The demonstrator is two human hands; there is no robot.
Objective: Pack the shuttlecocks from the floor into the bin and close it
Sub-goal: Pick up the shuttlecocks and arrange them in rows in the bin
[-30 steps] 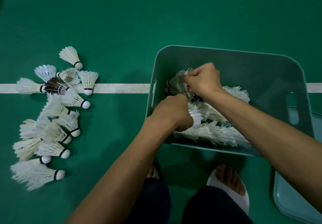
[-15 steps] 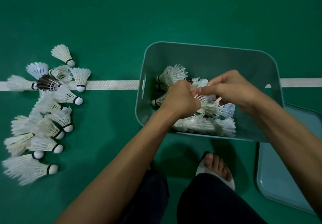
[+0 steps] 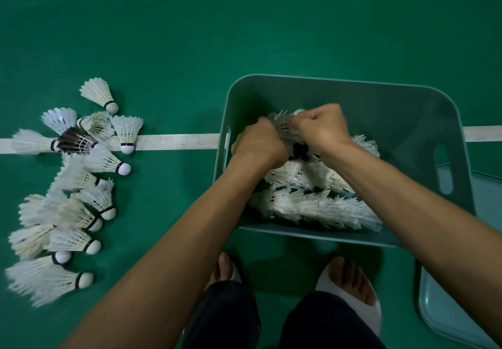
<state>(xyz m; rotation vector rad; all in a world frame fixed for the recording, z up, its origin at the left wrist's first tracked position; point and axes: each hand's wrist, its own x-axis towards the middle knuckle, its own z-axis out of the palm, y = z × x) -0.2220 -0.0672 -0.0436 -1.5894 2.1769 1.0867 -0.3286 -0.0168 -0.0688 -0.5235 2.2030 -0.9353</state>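
A teal plastic bin (image 3: 353, 96) stands open on the green floor, with several white shuttlecocks (image 3: 320, 207) lying in rows inside it. Both my hands are inside the bin near its left wall. My left hand (image 3: 258, 145) and my right hand (image 3: 323, 128) are closed together on a white shuttlecock (image 3: 282, 124), whose feathers stick out between them. To the left of the bin, several more shuttlecocks (image 3: 78, 207) lie in a loose pile on the floor; one of them has dark feathers (image 3: 74, 141).
The bin's teal lid (image 3: 461, 308) lies flat on the floor at the right, partly under the bin's corner. A white court line (image 3: 173, 142) runs across the floor behind the bin. My two feet in white slippers (image 3: 350, 286) stand just in front of the bin.
Both hands have shifted back to the bin's far-left part and closed together on a shuttlecock. The pile on the floor has not changed.
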